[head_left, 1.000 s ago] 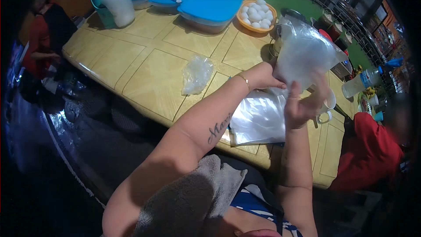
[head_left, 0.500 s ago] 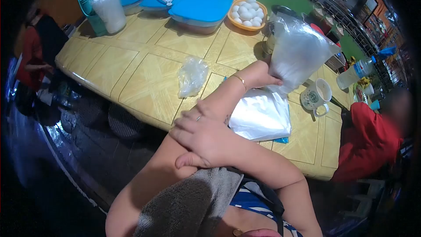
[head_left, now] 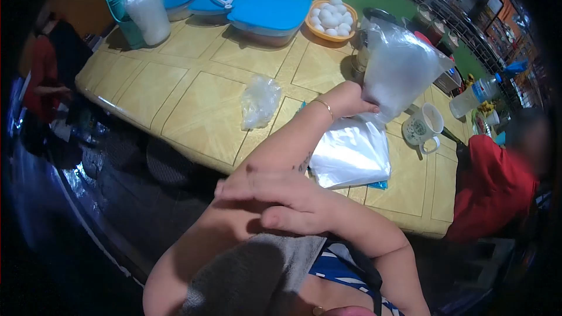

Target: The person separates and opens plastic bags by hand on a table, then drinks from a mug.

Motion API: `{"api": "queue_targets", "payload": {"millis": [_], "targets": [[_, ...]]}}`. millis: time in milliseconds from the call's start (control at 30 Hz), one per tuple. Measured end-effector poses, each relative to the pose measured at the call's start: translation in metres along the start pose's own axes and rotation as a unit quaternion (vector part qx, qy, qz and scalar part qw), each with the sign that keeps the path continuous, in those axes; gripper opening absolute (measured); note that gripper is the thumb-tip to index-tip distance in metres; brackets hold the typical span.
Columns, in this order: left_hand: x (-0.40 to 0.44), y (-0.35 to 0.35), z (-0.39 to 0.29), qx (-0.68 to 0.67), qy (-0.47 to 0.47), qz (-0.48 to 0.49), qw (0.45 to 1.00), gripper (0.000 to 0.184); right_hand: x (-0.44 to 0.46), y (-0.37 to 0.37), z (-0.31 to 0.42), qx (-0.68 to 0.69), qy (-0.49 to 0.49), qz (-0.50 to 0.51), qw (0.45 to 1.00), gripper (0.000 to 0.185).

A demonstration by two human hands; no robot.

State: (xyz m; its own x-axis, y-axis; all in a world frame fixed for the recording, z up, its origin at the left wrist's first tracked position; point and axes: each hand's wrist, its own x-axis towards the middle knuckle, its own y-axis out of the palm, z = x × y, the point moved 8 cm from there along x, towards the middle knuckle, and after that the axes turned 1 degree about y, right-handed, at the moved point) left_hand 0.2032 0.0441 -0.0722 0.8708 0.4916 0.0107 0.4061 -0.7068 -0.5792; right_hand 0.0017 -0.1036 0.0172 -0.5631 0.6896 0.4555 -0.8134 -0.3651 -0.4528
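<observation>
My left hand (head_left: 349, 100) is closed at the lower left edge of a clear plastic bag (head_left: 401, 70) that stands up above the table; its thumb shows, while its other fingers are mostly hidden. Below that hand lies a flat, shiny stack of plastic bags (head_left: 351, 155), with a bit of blue wrapping at its edges. My right hand (head_left: 275, 199) rests across my left forearm, fingers stretched out and slightly blurred, holding nothing. A crumpled clear plastic bag (head_left: 260, 102) lies left of my left forearm. Right of the stack stands a white mug (head_left: 418, 129) with a green print.
Along the back of the yellow table (head_left: 181, 102) stand a teal jug (head_left: 124, 6), blue-lidded containers (head_left: 272, 9) and an orange basket (head_left: 332, 37) of eggs. A clear bottle (head_left: 474, 99) is at right. A person in red (head_left: 492, 193) is beside the table's right end; another person (head_left: 50, 70) is at far left.
My right hand has shifted slightly down my left forearm towards the elbow, its fingers now straighter and closer together. My left hand stays on the plastic bag.
</observation>
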Motion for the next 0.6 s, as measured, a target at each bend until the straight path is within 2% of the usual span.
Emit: {"api": "queue_targets", "payload": {"millis": [67, 100, 200, 233, 267, 300, 400, 433, 467, 500, 600], "targets": [[0.002, 0.003, 0.004, -0.02, 0.011, -0.003, 1.0, 0.065, -0.001, -0.014, 0.002, -0.216, 0.009, -0.066, 0.974, 0.066], [0.003, 0.004, 0.006, -0.02, 0.001, 0.002, 1.0, 0.065, -0.002, -0.02, -0.006, -0.395, 0.064, -0.067, 0.914, 0.072], [0.002, 0.002, 0.008, -0.002, -0.019, -0.007, 1.0, 0.063, -0.012, -0.032, -0.033, -0.528, 0.221, -0.098, 0.814, 0.068], [0.003, 0.002, 0.008, 0.007, -0.024, -0.013, 1.0, 0.062, -0.015, -0.024, -0.036, -0.442, 0.22, -0.035, 0.869, 0.059], [0.006, 0.002, 0.006, 0.016, -0.016, -0.013, 1.0, 0.063, -0.016, -0.024, -0.033, -0.293, 0.223, -0.007, 0.93, 0.056], [0.007, 0.003, 0.006, 0.024, -0.009, -0.011, 1.0, 0.064, -0.017, -0.022, -0.028, -0.132, 0.22, 0.021, 0.966, 0.054], [0.002, 0.001, 0.002, -0.008, 0.012, -0.016, 1.0, 0.064, -0.022, -0.041, -0.026, -0.093, 0.235, -0.073, 0.965, 0.047], [-0.001, 0.0, -0.001, -0.028, 0.021, -0.024, 0.999, 0.064, -0.024, -0.055, -0.029, -0.266, 0.218, -0.117, 0.932, 0.049], [-0.008, -0.004, -0.009, -0.024, 0.018, -0.022, 0.999, 0.063, -0.026, -0.063, -0.028, -0.429, 0.195, -0.156, 0.868, 0.051], [-0.018, -0.011, -0.022, -0.021, 0.015, -0.022, 0.999, 0.064, -0.032, -0.07, -0.04, -0.502, 0.264, -0.176, 0.805, 0.065], [-0.014, -0.013, -0.023, -0.042, 0.061, -0.026, 0.997, 0.064, -0.039, -0.056, -0.048, -0.468, 0.228, -0.165, 0.838, 0.079]]}}
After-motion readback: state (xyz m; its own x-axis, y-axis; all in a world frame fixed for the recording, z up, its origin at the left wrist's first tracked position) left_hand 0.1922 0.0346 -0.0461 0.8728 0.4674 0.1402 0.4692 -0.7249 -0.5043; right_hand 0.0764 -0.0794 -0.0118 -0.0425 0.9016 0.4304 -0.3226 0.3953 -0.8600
